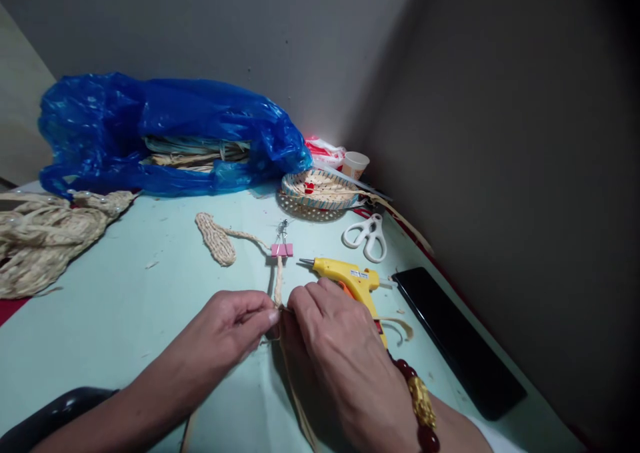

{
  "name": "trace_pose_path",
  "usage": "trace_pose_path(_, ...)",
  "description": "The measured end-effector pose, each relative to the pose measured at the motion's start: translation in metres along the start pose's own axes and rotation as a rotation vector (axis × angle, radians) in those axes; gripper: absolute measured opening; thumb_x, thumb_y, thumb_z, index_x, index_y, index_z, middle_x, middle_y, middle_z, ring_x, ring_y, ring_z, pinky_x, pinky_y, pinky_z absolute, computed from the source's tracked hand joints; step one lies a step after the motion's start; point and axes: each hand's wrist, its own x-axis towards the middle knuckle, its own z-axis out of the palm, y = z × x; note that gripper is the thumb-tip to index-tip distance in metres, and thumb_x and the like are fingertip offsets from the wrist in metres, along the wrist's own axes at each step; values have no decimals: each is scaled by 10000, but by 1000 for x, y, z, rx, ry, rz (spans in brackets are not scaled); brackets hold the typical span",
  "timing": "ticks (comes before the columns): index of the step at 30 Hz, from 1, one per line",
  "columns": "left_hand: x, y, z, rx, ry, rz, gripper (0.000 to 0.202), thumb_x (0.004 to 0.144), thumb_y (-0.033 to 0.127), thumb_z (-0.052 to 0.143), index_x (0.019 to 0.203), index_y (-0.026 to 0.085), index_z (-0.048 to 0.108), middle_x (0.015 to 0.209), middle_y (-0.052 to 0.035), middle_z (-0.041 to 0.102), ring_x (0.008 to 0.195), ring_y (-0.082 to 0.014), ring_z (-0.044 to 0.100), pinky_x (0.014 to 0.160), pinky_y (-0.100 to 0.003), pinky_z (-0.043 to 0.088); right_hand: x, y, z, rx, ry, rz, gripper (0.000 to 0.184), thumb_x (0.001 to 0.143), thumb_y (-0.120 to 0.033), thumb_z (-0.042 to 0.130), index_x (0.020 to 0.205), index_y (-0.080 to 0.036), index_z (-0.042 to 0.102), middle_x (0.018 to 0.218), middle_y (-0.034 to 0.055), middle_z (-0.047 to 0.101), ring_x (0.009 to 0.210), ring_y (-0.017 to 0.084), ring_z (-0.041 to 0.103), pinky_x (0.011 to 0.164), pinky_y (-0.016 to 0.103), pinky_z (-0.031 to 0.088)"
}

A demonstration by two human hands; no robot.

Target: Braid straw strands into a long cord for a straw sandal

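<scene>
At the near left, a black curved object [60, 410] is partly covered by the left forearm. At the near right, a beaded bracelet [421, 400] is worn on the right wrist. A loose strand [295, 400] is extended toward the near edge, between the forearms.

The left hand [239, 323] is positioned left of the near end of a pale braid [279, 283]; its thumb and index finger are clamped together on that end. The right hand [333, 333] is positioned just beside it, on the right, with fingers curled; their tips are hidden, so whether anything is gripped cannot be told. The braid is located directly beyond the fingers, its long axis directed from near to far. The left fingertips are in contact with it and are the nearer pair.

The far end of this section is held by a pink binder clip [282, 250]. From the clip, the braid is continued left to a flat wound coil [216, 240]. Right of the clip, a yellow glue gun [350, 276], a black slab [455, 343] and white scissors [375, 230] are laid on the surface [125, 306]. Farther off, a woven basket [320, 193] is placed beside a blue plastic bag [200, 113].
</scene>
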Motion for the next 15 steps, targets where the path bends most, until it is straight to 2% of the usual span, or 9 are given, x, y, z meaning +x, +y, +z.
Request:
trace_pose_path(4,0,2,3,86,36,15,266,811,300,526,576,204,444,503,80,326,482,-99,287,451,-216,218,1,0,-2,149,-38,59,139,896,-162,439,766,-182,484,745,48,557,674,187,458,579,304,299)
trace_pose_path(8,-4,2,9,145,126,31,263,819,281,507,575,212,436,493,76,347,479,-106,328,462,-217,253,1,0,-2,303,-75,168,150,897,-171,431,756,-185,481,741,39,566,680,179,486,584,285,332)
trace_pose_path(11,-9,-1,14,156,176,15,279,831,261,481,560,217,426,489,59,422,496,-123,394,487,-228,290,0,-1,-2,395,-112,204,84,879,-148,424,880,-179,502,751,40,569,693,185,504,610,292,360)
trace_pose_path(13,-11,-3,16,165,171,14,300,849,248,445,551,217,439,510,38,502,528,-138,465,531,-243,331,0,-3,-2,448,-121,196,136,862,-133,421,979,-172,481,757,37,564,701,189,505,622,297,372)
trace_pose_path(15,-11,-4,17,166,149,28,312,865,242,416,559,216,469,551,23,556,571,-150,522,583,-257,362,0,-4,-2,474,-115,180,159,848,-115,414,985,-180,461,765,33,551,705,185,496,627,294,374)
